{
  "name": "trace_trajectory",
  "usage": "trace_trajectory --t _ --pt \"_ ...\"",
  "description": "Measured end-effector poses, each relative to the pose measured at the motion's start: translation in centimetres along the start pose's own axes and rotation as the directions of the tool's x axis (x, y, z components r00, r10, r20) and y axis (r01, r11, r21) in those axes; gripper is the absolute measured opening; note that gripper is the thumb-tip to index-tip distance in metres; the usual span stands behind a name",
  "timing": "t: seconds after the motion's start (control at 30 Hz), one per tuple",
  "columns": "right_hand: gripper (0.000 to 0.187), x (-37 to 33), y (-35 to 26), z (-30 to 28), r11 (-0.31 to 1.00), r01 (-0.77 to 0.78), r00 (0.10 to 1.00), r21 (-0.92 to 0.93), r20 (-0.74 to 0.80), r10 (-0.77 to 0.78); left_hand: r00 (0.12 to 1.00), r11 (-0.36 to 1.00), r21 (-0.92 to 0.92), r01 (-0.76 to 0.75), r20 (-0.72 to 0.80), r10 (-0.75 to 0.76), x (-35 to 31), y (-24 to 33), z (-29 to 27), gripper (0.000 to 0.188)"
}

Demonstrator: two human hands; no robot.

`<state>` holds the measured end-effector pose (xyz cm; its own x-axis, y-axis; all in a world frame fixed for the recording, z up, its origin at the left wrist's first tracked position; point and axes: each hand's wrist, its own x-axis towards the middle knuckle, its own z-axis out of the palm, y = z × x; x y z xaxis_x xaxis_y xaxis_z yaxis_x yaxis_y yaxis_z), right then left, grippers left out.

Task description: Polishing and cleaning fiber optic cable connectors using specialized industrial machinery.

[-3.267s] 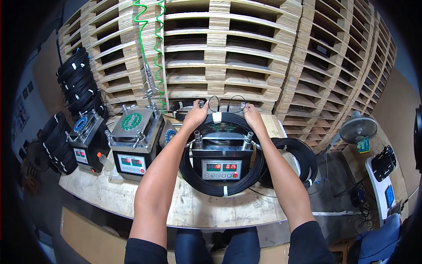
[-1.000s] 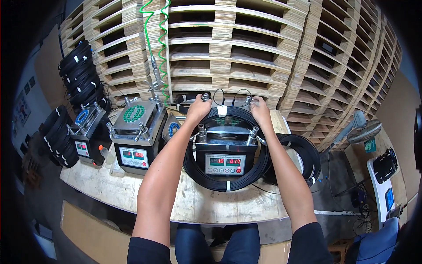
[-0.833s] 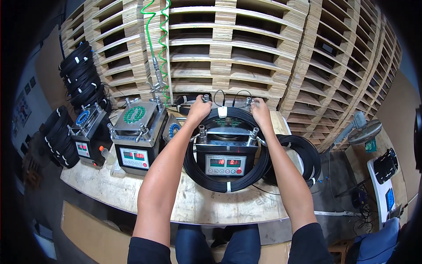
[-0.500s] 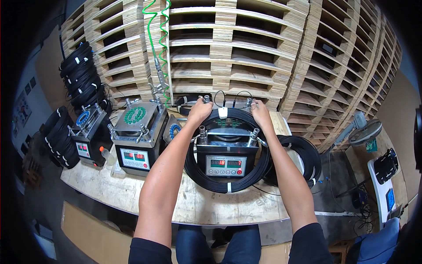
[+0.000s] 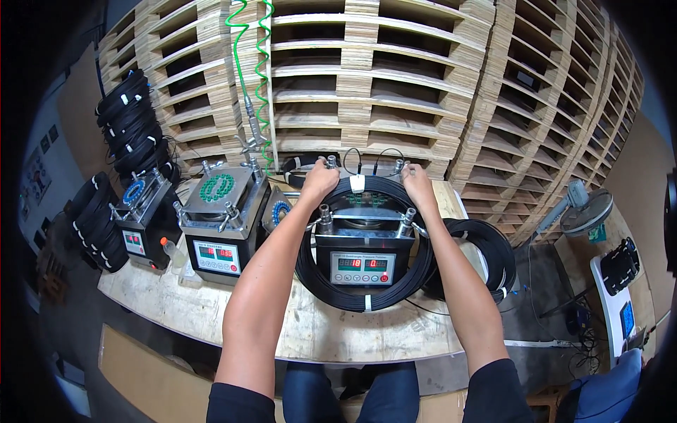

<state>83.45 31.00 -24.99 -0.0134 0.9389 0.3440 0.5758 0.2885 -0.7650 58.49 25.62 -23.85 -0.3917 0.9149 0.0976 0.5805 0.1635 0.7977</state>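
A black polishing machine (image 5: 363, 254) with a metal top stands before me, its lit red readouts facing me. My left hand (image 5: 321, 180) is closed around the far left clamp post (image 5: 331, 163). At the far right clamp post (image 5: 399, 165), my right hand (image 5: 417, 182) is closed too, fingers bent against it. A black cable coil (image 5: 367, 302), bound with white ties, hangs around the machine and under my forearms. Its white tag (image 5: 357, 184) lies at the back between my hands. Two near clamp posts, such as the right one (image 5: 407, 216), are untouched.
A second machine (image 5: 220, 211) with a green connector ring and a third (image 5: 135, 218) with a blue one stand left. More coils (image 5: 486, 254) lie right and are stacked (image 5: 130, 127) far left. Wooden pallets (image 5: 367, 84) rise behind; a fan (image 5: 585, 209) stands right.
My hands stay at the far posts, with only slight finger movement. The right readout on the near machine shows a different value. The green air hose sways a little left.
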Motion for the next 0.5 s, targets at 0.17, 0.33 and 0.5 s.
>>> trace_trajectory --t 0.17,0.33,0.5 --pt "0.041 1.1 1.2 -0.1 0.998 -0.037 0.999 -0.056 0.026 0.039 0.999 0.999 0.006 0.037 0.015 -0.037 -0.1 0.6 0.5 0.073" --pt "0.039 1.7 2.9 0.5 0.998 0.065 0.998 0.024 0.006 -0.065 0.999 0.998 0.007 0.055 0.000 -0.055 -0.3 1.1 0.7 0.074" --pt "0.039 0.7 0.8 0.2 0.969 -0.065 0.993 0.237 0.107 0.041 0.998 0.998 0.038 0.053 -0.030 -0.052 -0.6 0.6 -0.1 0.072"
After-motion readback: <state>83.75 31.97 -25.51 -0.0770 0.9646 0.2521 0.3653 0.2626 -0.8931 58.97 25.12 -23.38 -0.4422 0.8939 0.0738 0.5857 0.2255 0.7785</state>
